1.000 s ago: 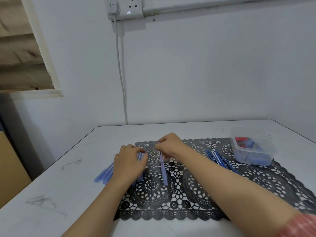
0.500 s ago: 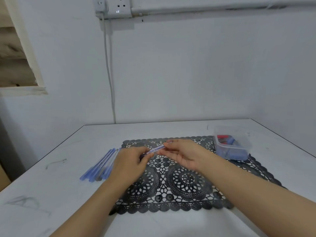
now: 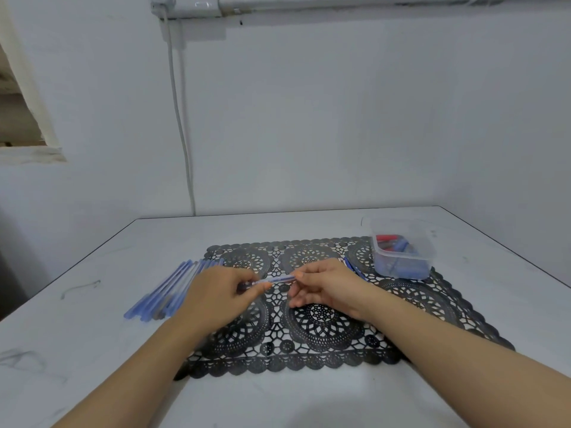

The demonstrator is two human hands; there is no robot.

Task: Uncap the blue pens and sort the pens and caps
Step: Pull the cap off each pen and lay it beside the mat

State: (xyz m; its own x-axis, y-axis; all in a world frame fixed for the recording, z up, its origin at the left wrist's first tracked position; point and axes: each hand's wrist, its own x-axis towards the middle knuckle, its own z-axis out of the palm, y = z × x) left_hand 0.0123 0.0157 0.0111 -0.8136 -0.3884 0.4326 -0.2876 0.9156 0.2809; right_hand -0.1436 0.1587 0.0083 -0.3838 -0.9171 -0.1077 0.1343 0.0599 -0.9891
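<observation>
Just to the left of the left hand, a row of blue pens lies side by side on the white tabletop, partly on the edge of a black lace placemat; the hand's back covers the near ends of a few of them. The left hand hovers over the mat with its thumb and fingers curled, pinching the darker end of a single blue pen. That pen runs almost level between the two hands, above the mat and apart from it. Whether its cap is seated or already loose is too small to tell.

The right hand pinches the pen's other end between thumb and forefinger, the remaining fingers loosely bent beneath. Just behind this hand's knuckles a few more dark blue pens lie on the mat, mostly hidden by the hand.

Farther right of the right hand, well apart from it, a clear plastic container stands on the mat's far corner. Inside it lie loose caps — blue ones heaped along the near wall and a red one towards the back.

On the wall beyond the hands, a white cable drops from a socket down behind the tabletop.
</observation>
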